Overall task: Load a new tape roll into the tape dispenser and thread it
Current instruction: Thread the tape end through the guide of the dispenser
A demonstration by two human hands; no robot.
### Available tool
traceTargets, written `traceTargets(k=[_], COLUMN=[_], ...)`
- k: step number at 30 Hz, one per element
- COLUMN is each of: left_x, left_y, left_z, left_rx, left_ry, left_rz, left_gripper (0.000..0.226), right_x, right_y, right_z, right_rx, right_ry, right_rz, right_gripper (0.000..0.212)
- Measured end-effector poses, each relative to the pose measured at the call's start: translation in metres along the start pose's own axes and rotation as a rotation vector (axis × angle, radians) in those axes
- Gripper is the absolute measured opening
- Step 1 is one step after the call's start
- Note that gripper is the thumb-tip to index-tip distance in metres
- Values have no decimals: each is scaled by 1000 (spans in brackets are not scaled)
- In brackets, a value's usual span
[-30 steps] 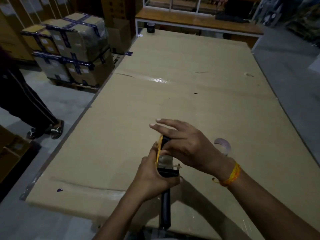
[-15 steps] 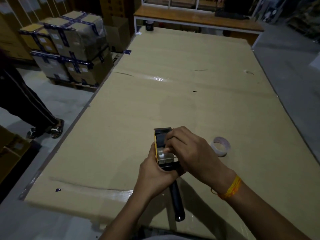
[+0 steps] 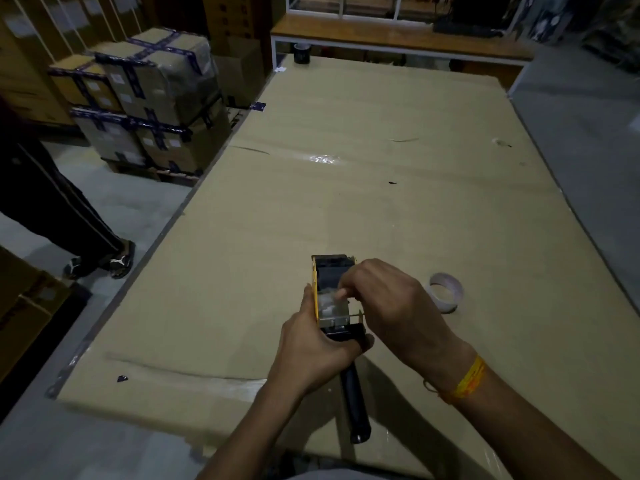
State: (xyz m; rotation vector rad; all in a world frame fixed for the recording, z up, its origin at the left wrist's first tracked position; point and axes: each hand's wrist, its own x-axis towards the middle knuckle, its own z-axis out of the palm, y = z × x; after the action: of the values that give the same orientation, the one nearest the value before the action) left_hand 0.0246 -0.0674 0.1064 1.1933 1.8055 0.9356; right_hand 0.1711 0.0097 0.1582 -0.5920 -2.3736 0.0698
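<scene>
A yellow and black tape dispenser (image 3: 330, 271) with a black handle (image 3: 355, 403) is held over the near part of the cardboard-covered table (image 3: 346, 202). My left hand (image 3: 311, 344) grips it where the body meets the handle. My right hand (image 3: 388, 303) is over the dispenser's right side, thumb and finger pinched on the clear tape (image 3: 329, 301) lying across its front plate. A nearly used-up whitish tape roll core (image 3: 446, 296) lies flat on the table just right of my right hand.
Stacked wrapped cartons (image 3: 145, 102) stand on the floor to the left. A person's legs in dark trousers and sandals (image 3: 69, 230) are at the left edge. A dark cup (image 3: 302, 53) sits at the table's far end, before a wooden bench (image 3: 398, 43).
The dispenser has turned from on edge to face up, and its handle has swung right. My right hand went from spread fingers over the top to a pinch on the tape.
</scene>
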Motion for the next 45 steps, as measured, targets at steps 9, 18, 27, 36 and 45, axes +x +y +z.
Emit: traceTargets(k=[9,18,27,36,45], left_x=[-4,0,8,14,22], left_y=[-5,-5,0,-4,-2], left_z=[2,8,10,12,10], left_rx=[-36,24,21,9,58], left_ry=[-81,-80,-77,-99,-40], left_rz=[-58,-141,-163,-174,-193], left_gripper=[77,61,65,46,55], right_x=[20,33,17,22,22], right_y=[24,38,25,26,30], right_z=[-33,-40,-24,-25,-15], right_rx=[288,446,420,500,412], right_ry=[-199,-330,-198,-226,-267], right_rz=[185,262,287,506,383], right_gripper=[3,6,9,33,49])
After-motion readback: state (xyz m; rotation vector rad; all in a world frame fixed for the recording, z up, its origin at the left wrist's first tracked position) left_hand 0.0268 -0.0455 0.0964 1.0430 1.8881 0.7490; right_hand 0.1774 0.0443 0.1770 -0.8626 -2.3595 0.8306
